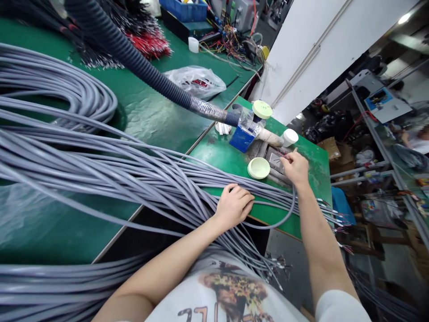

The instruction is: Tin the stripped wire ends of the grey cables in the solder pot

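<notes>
My right hand (296,168) is closed in a pinch on the end of a grey cable (291,210). Thin wires at that end reach over a small metal pot (276,160). From there the cable loops down and back left toward my other hand. My left hand (234,203) lies over the bundle of grey cables (167,174), its fingers curled around some of them; which ones is partly hidden. An open pale-green round tub (258,168) stands left of the metal pot. Stripped cable ends (338,219) stick out past my right forearm.
A ribbed dark hose (150,74) crosses above the bench and ends by a blue block (241,137). Near it are a white-lidded jar (290,137) and a green-lidded jar (262,109). Coiled cable (90,96), a plastic bag (197,80) and red-black wires (147,44) lie left.
</notes>
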Tool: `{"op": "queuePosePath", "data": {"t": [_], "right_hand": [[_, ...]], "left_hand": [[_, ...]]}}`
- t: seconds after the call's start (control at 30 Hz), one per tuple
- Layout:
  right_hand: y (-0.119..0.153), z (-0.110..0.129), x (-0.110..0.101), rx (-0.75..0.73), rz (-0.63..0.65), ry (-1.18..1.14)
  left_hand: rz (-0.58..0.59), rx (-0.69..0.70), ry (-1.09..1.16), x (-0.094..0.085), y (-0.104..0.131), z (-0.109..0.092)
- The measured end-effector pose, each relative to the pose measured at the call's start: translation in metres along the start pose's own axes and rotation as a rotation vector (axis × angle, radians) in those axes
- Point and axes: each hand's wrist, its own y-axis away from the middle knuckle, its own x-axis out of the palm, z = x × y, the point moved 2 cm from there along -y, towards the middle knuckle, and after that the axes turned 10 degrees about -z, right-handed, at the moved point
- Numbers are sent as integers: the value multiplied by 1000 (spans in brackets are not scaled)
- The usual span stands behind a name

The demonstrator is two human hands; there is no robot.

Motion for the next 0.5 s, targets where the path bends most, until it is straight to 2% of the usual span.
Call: {"op": "queuePosePath", "data": {"t": [0.17,0.3,0.5], "right_hand": [[0,-33,21,118,45,99],[4,-40,36,148,55,122],[4,-45,45,166,74,137]], "left_hand": [[-3,4,5,1,1,0],[-4,0,9,1,0,0],[0,0,7,1,0,0]]}}
